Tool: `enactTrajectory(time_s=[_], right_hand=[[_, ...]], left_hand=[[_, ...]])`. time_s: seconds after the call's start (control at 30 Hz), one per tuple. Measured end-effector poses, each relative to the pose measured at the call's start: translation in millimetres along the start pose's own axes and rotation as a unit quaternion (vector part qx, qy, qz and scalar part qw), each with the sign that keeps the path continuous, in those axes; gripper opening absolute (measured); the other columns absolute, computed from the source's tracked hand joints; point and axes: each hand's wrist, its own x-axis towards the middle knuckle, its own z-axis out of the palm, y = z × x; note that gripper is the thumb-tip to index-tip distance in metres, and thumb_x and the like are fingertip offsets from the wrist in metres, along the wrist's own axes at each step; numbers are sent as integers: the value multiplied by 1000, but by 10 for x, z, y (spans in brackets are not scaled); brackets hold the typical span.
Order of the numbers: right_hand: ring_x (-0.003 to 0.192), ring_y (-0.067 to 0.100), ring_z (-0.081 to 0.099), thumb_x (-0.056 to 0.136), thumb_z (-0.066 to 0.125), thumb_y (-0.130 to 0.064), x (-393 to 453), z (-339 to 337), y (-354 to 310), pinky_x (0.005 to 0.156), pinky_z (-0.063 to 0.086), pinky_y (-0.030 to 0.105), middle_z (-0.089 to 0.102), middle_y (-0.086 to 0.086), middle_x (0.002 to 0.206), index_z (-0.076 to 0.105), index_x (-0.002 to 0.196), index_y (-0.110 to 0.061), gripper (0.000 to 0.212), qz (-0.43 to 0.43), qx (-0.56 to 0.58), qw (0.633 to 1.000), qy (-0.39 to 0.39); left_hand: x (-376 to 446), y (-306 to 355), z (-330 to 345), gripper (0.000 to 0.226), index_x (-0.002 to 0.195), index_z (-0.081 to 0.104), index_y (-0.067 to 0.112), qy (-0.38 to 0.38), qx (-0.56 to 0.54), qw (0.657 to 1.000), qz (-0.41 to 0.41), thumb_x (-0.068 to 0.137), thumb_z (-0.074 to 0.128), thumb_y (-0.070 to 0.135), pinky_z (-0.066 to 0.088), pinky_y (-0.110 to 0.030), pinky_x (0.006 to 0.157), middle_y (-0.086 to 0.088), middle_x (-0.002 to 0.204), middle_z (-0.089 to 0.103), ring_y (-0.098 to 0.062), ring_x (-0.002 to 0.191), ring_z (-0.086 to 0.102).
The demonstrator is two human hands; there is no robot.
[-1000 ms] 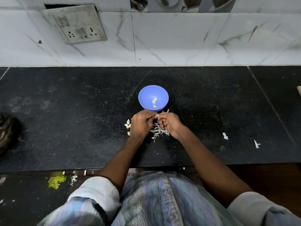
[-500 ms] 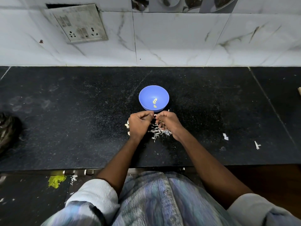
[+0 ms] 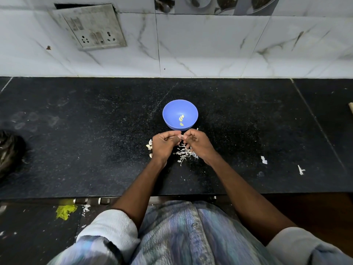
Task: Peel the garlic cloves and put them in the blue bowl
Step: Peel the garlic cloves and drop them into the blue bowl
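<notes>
While the black counter (image 3: 76,142) carries everything, the task looks partly done. Just beyond the grip stands the blue bowl (image 3: 170,111), with a few peeled cloves (image 3: 181,120) on its bottom. Below the grip, between the wrists, lies a heap of papery skins (image 3: 184,153), the waste of cloves already stripped. Left of the grip, beside the left hand (image 3: 163,145), a few unpeeled cloves (image 3: 149,147) wait. Both hands, the right hand (image 3: 197,143) included, meet with curled fingers pinching one small garlic clove (image 3: 182,138), mostly hidden; I judge its peeling under way.
</notes>
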Motion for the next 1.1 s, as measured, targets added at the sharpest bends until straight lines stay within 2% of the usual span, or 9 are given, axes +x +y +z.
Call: enactTrajectory(time_s=[0.2,0.33,0.53,0.77,0.9,0.97,1.03,1.1], right_hand=[[70,11,61,100,63,-12,-15,-26,-29,57,47,22,74,9,89,72,99,-10,10,44,44,998,10],[65,7,59,96,64,-2,-52,-41,-62,56,47,22,69,8,83,73,97,-4,10,72,137,988,24],[63,13,56,97,60,-3,-22,-17,-74,55,44,25,59,4,69,66,87,-8,13,126,195,973,16],[61,11,55,100,56,-4,-34,-16,-71,56,42,26,58,2,70,65,90,-8,14,142,189,972,14],[66,12,57,100,54,-2,-47,-26,-63,54,42,24,62,2,80,63,93,-8,12,125,121,985,10],[68,11,58,99,54,0,-54,-34,-60,54,42,24,64,1,84,63,92,-9,14,96,91,991,15],[68,9,58,100,54,-2,-62,-38,-55,55,43,23,64,-2,82,62,91,-12,15,75,83,994,14],[70,9,59,101,55,-3,-72,-42,-50,56,44,23,63,-2,80,62,92,-12,14,67,84,994,11]], left_hand=[[-14,15,-8,24,111,77,-5,-7,6,1000,19,88,80,-5,61,-22,79,-13,94,81,-11,79,75],[-21,27,-11,24,111,78,-4,-15,18,999,27,88,79,-6,61,-23,83,-14,97,81,-13,84,77],[-49,20,-16,18,105,81,2,-28,86,992,87,88,81,-3,62,-28,86,-7,93,82,-16,84,76],[-65,30,-4,18,105,81,3,-12,128,985,116,87,82,-2,62,-26,85,-5,94,82,-14,85,77],[-48,-7,0,16,104,82,4,-23,190,968,161,89,81,-1,60,-20,82,-2,97,82,-7,85,77],[-32,-14,14,15,102,83,7,-31,150,982,107,91,78,-2,59,-21,81,-3,94,82,-8,82,75],[-19,-13,26,14,99,82,9,-14,56,998,12,95,74,-1,59,-20,77,-6,90,80,-11,79,70],[-26,0,31,14,101,80,6,-2,-37,997,-68,97,69,-2,60,-18,77,-8,92,80,-12,82,70]])
